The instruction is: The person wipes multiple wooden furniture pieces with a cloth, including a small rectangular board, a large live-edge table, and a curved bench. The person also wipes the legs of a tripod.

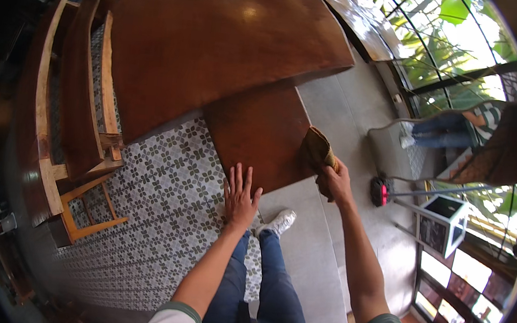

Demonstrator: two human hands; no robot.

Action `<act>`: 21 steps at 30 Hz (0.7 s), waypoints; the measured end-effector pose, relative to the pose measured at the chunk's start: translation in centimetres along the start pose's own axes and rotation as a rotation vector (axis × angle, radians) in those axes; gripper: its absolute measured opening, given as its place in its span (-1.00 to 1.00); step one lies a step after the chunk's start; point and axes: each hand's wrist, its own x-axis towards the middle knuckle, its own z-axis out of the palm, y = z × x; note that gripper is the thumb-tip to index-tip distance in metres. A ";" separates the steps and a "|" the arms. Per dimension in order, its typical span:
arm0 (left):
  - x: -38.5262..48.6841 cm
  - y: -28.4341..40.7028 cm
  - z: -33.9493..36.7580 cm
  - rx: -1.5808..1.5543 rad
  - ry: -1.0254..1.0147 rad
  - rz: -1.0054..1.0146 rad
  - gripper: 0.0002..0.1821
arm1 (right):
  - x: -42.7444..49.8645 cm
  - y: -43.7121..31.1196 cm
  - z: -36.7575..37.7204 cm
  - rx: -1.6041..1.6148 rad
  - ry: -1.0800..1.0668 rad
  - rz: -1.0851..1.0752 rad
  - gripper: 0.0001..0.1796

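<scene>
A brown cloth (318, 153) is bunched in my right hand (337, 182), by the right edge of a low wooden bench (261, 134). My left hand (240, 201) has its fingers spread at the bench's near left corner and holds nothing; whether its fingertips rest on the wood I cannot tell. Beyond the bench stands a large polished wooden table (222, 43), whose near edge overlaps the bench's far end in this view.
A wooden bench with a backrest (78, 81) and a small wooden frame (92, 211) stand at the left. At the right are a wavy-edged mirror (444, 145), a broom head with pink (380, 192) and a white-framed stand (442, 223). Patterned tiles (159, 189) meet grey floor.
</scene>
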 end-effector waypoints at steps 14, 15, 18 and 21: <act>-1.2 -2.9 1.3 -0.767 0.014 -0.618 -0.15 | 5.1 2.6 2.4 -0.011 -0.024 0.119 -0.62; -1.3 -3.0 1.0 -0.913 -0.041 -0.656 -0.18 | 5.2 2.4 2.3 -0.012 -0.034 0.157 -0.63; -1.5 -3.3 0.3 -0.872 -0.070 -0.611 -0.26 | 4.6 1.7 2.0 -0.019 -0.052 0.153 -0.64; -2.2 -3.3 0.4 -0.867 -0.045 -0.566 -0.26 | 3.0 1.3 1.5 -0.018 -0.059 0.133 -0.65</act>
